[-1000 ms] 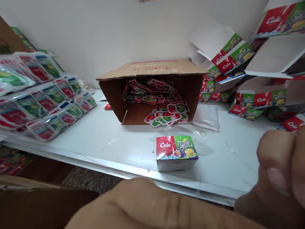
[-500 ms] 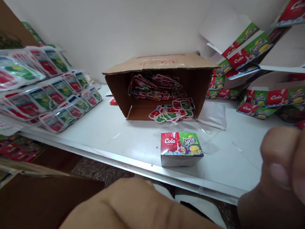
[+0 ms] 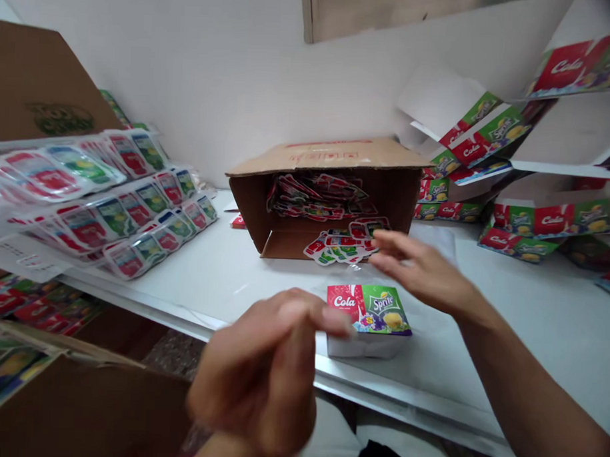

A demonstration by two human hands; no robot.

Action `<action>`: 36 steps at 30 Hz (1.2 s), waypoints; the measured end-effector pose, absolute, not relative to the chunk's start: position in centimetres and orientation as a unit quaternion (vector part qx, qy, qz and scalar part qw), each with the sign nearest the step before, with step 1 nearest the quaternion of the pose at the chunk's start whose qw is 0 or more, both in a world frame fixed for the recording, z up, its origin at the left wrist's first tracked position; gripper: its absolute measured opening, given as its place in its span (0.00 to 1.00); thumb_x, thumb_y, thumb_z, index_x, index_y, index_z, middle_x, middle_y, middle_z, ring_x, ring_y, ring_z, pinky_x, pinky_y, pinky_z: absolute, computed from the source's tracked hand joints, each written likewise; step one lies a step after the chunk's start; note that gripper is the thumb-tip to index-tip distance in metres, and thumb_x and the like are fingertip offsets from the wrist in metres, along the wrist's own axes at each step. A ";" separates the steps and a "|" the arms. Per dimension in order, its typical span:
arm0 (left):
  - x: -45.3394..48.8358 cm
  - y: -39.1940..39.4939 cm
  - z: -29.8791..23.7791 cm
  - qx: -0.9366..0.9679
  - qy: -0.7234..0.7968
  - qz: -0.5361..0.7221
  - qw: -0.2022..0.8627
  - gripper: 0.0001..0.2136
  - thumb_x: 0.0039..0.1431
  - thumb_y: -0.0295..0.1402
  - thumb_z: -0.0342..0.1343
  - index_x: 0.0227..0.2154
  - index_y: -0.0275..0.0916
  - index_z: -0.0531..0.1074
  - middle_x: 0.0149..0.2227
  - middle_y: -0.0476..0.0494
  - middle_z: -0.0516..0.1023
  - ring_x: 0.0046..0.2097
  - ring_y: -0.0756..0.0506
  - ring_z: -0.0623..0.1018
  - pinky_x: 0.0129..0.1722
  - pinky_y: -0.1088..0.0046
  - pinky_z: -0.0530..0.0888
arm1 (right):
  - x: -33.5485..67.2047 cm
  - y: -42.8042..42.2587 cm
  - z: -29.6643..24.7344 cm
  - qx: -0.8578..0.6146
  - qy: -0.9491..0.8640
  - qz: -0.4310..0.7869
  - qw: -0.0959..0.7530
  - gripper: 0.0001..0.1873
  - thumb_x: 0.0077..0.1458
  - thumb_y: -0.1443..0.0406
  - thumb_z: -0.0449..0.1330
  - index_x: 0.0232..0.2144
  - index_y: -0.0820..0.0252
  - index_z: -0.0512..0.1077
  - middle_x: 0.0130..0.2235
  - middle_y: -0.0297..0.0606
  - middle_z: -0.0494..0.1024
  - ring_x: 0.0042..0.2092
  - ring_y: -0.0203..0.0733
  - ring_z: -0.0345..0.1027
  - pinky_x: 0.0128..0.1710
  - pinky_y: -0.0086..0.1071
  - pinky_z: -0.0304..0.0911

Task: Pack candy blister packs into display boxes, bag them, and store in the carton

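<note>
Head view: blurry left hand (image 3: 265,370)

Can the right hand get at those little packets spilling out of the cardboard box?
Probably yes. The right hand is open and stretched toward the spilled packets at the mouth of the cardboard box, which lies on its side. Nothing stands between them.

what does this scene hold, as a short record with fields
left hand: fingers curled, blurred, at the Cola/Sprite box's near left corner; contact unclear
right hand: open, empty, stretched toward the loose sachets
Cola/Sprite box: closed, near the white table's front edge
cardboard carton: on its side, mouth toward camera, sachets inside and spilling out
sachet strips: piled at left
printed cartons: stacked at right
</note>
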State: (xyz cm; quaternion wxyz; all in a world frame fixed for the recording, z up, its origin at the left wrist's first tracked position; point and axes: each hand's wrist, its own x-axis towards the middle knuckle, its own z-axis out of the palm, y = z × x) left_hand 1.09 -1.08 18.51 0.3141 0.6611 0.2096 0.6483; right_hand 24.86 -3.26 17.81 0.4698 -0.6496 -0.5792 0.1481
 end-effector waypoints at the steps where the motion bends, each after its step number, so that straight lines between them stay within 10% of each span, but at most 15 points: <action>1: 2.3 0.3 18.5 0.652 0.206 0.657 0.317 0.07 0.58 0.32 0.60 0.39 0.47 0.74 0.29 0.52 0.79 0.28 0.48 0.79 0.30 0.70 0.78 | 25.6 -1.9 16.5 -0.654 -0.590 0.219 0.419 0.21 0.52 0.49 0.61 0.40 0.58 0.77 0.40 0.40 0.80 0.39 0.45 0.73 0.37 0.34 0.68; 4: 5.1 4.8 17.9 0.662 0.248 0.600 0.374 0.06 0.59 0.33 0.58 0.38 0.40 0.76 0.30 0.48 0.80 0.29 0.49 0.79 0.32 0.73 0.77 | 27.7 1.1 13.4 -0.615 -0.597 0.376 0.353 0.26 0.51 0.45 0.58 0.27 0.63 0.77 0.28 0.39 0.78 0.30 0.42 0.70 0.29 0.32 0.65; 10: 7.5 11.8 17.3 0.755 0.248 0.382 0.473 0.24 0.46 0.36 0.68 0.48 0.40 0.75 0.51 0.38 0.77 0.53 0.39 0.76 0.52 0.64 0.72 | 28.7 2.3 16.6 -0.545 -0.642 0.289 0.454 0.22 0.55 0.48 0.57 0.36 0.60 0.77 0.38 0.39 0.79 0.41 0.44 0.70 0.41 0.33 0.64; 14: 9.1 13.0 16.7 0.781 0.197 0.266 0.530 0.16 0.44 0.34 0.68 0.39 0.39 0.80 0.42 0.40 0.82 0.44 0.40 0.79 0.46 0.65 0.75 | 29.0 2.6 18.9 -0.543 -0.663 0.234 0.460 0.20 0.58 0.50 0.55 0.35 0.59 0.76 0.36 0.38 0.78 0.39 0.43 0.70 0.40 0.32 0.64; 20: 10.5 14.1 15.5 0.678 0.279 0.328 0.596 0.11 0.42 0.37 0.68 0.22 0.33 0.78 0.21 0.43 0.79 0.22 0.48 0.76 0.26 0.72 0.74 | 29.8 2.3 17.5 -0.643 -0.548 0.082 0.529 0.17 0.58 0.51 0.56 0.39 0.56 0.73 0.39 0.38 0.78 0.38 0.42 0.70 0.36 0.32 0.64; 29: 11.2 12.2 16.5 0.527 0.199 0.405 0.720 0.21 0.44 0.46 0.67 0.30 0.38 0.64 0.36 0.41 0.82 0.36 0.41 0.83 0.35 0.67 0.77 | 25.7 3.8 15.8 -0.699 -0.570 0.140 0.410 0.25 0.50 0.45 0.61 0.39 0.56 0.72 0.36 0.39 0.79 0.32 0.43 0.70 0.32 0.33 0.61; 36: 11.1 11.6 16.6 0.490 0.159 0.432 0.741 0.23 0.47 0.44 0.67 0.42 0.34 0.73 0.40 0.35 0.82 0.42 0.38 0.82 0.43 0.63 0.76 | 26.1 4.8 15.5 -0.586 -0.561 0.255 0.526 0.19 0.53 0.49 0.59 0.33 0.58 0.74 0.30 0.35 0.77 0.30 0.39 0.68 0.28 0.30 0.62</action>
